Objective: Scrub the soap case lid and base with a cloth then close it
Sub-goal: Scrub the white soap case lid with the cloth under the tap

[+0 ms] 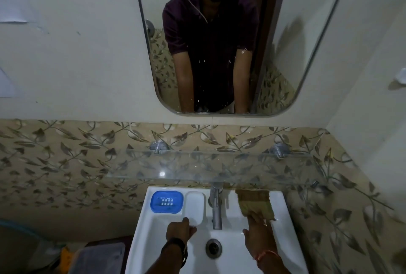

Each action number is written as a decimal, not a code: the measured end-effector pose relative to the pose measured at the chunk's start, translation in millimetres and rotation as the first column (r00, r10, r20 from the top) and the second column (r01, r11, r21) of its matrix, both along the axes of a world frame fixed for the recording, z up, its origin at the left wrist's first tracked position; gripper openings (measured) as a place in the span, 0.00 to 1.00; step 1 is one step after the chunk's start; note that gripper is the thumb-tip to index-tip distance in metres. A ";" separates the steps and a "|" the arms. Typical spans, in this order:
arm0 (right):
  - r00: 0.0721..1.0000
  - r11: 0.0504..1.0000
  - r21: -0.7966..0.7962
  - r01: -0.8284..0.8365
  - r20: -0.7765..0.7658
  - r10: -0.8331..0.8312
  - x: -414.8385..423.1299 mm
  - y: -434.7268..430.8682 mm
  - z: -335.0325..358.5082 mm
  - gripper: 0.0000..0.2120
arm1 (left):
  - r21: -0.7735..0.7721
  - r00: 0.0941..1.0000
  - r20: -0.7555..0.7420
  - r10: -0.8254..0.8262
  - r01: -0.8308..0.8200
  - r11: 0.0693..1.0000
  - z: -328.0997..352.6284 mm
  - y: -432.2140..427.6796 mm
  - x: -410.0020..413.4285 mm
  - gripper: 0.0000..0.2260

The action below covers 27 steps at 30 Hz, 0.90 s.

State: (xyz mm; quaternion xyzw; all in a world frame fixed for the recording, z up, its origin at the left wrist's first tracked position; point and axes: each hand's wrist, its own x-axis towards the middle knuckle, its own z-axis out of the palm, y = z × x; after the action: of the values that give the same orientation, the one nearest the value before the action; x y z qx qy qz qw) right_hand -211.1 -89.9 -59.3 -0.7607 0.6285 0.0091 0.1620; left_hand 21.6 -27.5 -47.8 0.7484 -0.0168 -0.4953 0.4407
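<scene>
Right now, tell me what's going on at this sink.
A person stands at the sink. Their left hand pinches the near edge of the white lid on the ledge left of the tap. The right hand touches the brown cloth on the right ledge. The blue base sits uncovered beside the lid. Scrubbing looks not yet begun.

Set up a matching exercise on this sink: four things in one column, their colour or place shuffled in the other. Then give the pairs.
1. soap case base
2. soap case lid
3. cloth
4. tap

A. brown, right ledge
B. metal, between lid and cloth
C. blue, far left
D. white, touched by left hand

Pairs: 1-C, 2-D, 3-A, 4-B
</scene>
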 end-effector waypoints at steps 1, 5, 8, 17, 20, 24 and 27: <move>0.993 0.997 -0.021 0.080 0.092 -0.078 2.0 3.9 5.9 0.29 | -0.003 1.000 0.006 0.002 -0.001 1.000 2.6 6.6 -1.2 0.16; 0.842 0.914 -0.172 0.368 0.478 -0.249 4.9 18.3 29.4 0.11 | 0.006 0.998 0.059 -0.036 0.036 0.999 7.3 29.1 0.7 0.19; 0.708 0.838 -0.139 0.528 0.616 -0.344 -0.4 30.6 39.5 0.05 | -0.031 0.997 0.057 -0.052 0.053 0.998 13.2 48.3 1.4 0.18; 0.338 0.716 0.364 0.595 0.695 -0.634 -12.3 99.8 34.4 0.12 | -0.101 0.994 0.100 -0.034 0.044 0.994 40.6 113.3 -17.3 0.25; 0.432 0.748 0.507 0.428 0.612 -0.662 -8.0 116.9 50.9 0.09 | -0.146 0.992 0.121 -0.032 0.050 0.988 55.9 124.7 -26.3 0.26; 0.583 0.829 0.451 0.332 0.592 -0.556 15.0 116.5 92.7 0.12 | -0.212 0.988 0.141 -0.058 0.087 0.973 82.2 134.0 -39.6 0.18; 0.607 0.873 0.412 0.262 0.633 -0.481 24.6 117.5 128.6 0.18 | -0.262 0.982 0.162 -0.099 0.139 0.955 100.4 140.2 -50.4 0.11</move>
State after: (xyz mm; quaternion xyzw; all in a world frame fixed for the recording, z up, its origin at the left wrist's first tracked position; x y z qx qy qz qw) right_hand -186.5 27.7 69.3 -0.5226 0.6513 -0.2351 0.4974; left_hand -28.9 112.7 52.6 0.7129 -0.1621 -0.4576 0.5061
